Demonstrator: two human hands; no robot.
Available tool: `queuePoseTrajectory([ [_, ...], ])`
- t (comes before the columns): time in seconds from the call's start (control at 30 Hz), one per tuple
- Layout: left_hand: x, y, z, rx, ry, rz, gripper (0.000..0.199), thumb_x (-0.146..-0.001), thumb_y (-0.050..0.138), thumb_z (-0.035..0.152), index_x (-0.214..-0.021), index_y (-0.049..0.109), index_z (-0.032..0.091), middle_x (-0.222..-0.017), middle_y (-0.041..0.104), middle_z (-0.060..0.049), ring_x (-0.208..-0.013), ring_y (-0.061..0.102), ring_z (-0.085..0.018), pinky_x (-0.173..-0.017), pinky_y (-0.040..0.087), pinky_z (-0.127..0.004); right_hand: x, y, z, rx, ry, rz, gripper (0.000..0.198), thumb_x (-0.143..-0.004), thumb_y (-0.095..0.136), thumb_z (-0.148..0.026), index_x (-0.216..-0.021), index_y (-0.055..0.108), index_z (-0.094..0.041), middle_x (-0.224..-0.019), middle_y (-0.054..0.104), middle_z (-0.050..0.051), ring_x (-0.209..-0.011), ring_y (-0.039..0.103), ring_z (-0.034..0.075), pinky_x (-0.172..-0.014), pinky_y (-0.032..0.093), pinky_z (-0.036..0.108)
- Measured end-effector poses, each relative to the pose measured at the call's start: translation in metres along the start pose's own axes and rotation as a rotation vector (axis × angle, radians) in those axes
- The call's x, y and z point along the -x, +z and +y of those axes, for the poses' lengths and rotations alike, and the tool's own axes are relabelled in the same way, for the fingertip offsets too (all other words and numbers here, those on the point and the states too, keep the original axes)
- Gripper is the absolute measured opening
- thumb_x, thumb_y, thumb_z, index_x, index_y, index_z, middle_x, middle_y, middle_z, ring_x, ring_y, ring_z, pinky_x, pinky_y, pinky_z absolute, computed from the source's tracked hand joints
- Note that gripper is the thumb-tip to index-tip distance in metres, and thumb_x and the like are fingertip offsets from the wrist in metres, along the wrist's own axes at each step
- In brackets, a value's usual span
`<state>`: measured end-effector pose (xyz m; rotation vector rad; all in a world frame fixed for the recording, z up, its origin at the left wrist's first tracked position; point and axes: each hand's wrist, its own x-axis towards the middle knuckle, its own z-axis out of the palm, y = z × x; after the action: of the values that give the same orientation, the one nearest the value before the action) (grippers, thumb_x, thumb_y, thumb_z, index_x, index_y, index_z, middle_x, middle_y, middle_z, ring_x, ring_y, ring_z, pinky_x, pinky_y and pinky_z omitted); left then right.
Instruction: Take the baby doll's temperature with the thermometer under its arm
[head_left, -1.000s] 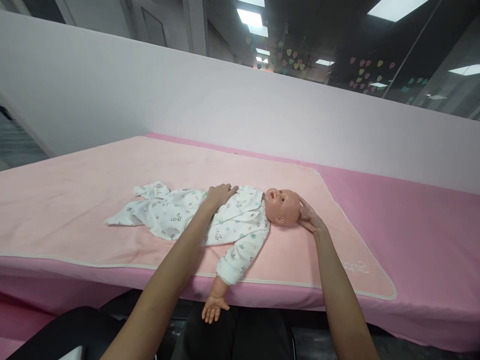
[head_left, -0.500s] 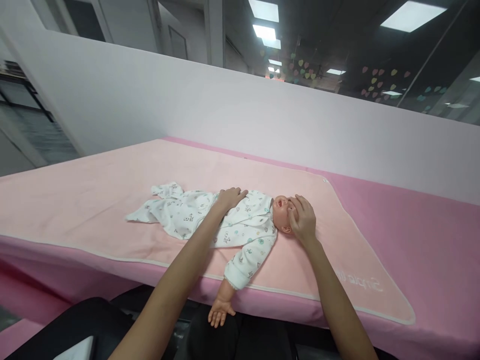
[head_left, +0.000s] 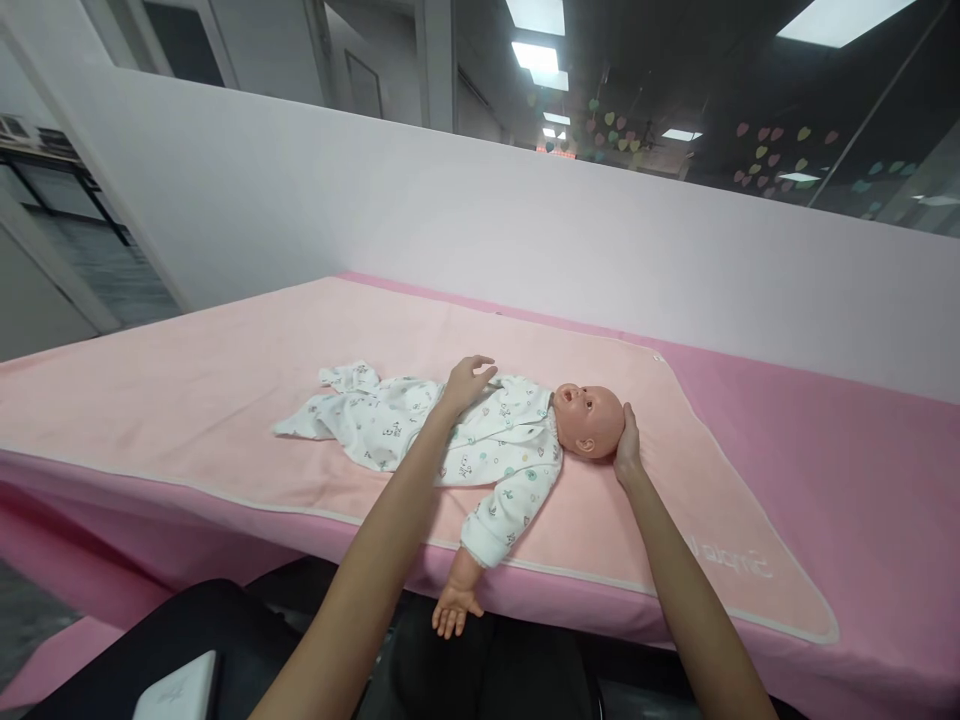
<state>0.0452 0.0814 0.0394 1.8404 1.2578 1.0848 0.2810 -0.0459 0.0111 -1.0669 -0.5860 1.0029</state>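
Right hand (head_left: 628, 440) leaves the doll's face (head_left: 579, 400), cupping its crown (head_left: 613, 412), perhaps for support.
Left hand (head_left: 469, 382), apart, curls over torso (head_left: 504, 425); touch unclear.

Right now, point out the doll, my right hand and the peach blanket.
Doll (head_left: 487, 440): head view, on its clothed torso.
Right hand (head_left: 628, 444): head view, on the middle of the hand.
Peach blanket (head_left: 217, 400): head view, on its surface left of the doll.
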Motion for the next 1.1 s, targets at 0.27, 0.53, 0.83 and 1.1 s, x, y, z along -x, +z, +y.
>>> queuePoseTrajectory([
  [0.27, 0.022, 0.02, 0.029, 0.498, 0.169, -0.464, 0.044, -0.057, 0.073, 0.035, -0.093, 0.057, 0.015, -0.081, 0.058, -0.003, -0.073, 0.054, -0.013, -0.066, 0.041, -0.025, -0.001, -0.001, -0.004, -0.066, 0.075, -0.051, 0.054, -0.077, 0.036, -0.058, -0.097, 0.063, -0.015, -0.093, 0.069, 0.008, -0.092, 0.063, 0.025, -0.084, 0.048, 0.041],
  [0.53, 0.031, 0.028, 0.033, 0.092, 0.266, -0.577, 0.03, -0.059, 0.068, 0.029, -0.086, 0.059, 0.018, -0.07, 0.05, 0.002, -0.065, 0.046, -0.011, -0.058, 0.036, -0.022, -0.005, -0.009, -0.001, 0.25, -0.21, 0.288, 0.039, -0.074, 0.046, -0.048, -0.084, 0.061, -0.014, -0.089, 0.067, 0.01, -0.083, 0.061, 0.023, -0.076, 0.049, 0.038],
  [0.83, 0.02, 0.035, 0.014, 0.456, 0.026, -0.374, 0.029, -0.063, 0.065, 0.034, -0.082, 0.064, 0.012, -0.068, 0.057, 0.0, -0.063, 0.05, -0.011, -0.06, 0.037, -0.022, 0.014, 0.052, -0.034, 1.301, -0.993, -0.092, 0.027, -0.083, 0.04, -0.026, -0.067, 0.061, -0.019, -0.087, 0.064, 0.006, -0.09, 0.053, 0.018, -0.091, 0.034, 0.034],
  [1.1, 0.015, 0.035, 0.013, 0.52, -0.061, -0.236, 0.023, -0.067, 0.056, 0.034, -0.065, 0.06, 0.011, -0.05, 0.045, 0.004, -0.05, 0.037, -0.007, -0.049, 0.027, -0.021, 0.0, 0.11, -0.024, 1.798, -0.696, -0.487, 0.02, -0.079, 0.044, -0.014, -0.071, 0.062, -0.017, -0.091, 0.063, 0.011, -0.1, 0.05, 0.022, -0.103, 0.014, 0.048],
])
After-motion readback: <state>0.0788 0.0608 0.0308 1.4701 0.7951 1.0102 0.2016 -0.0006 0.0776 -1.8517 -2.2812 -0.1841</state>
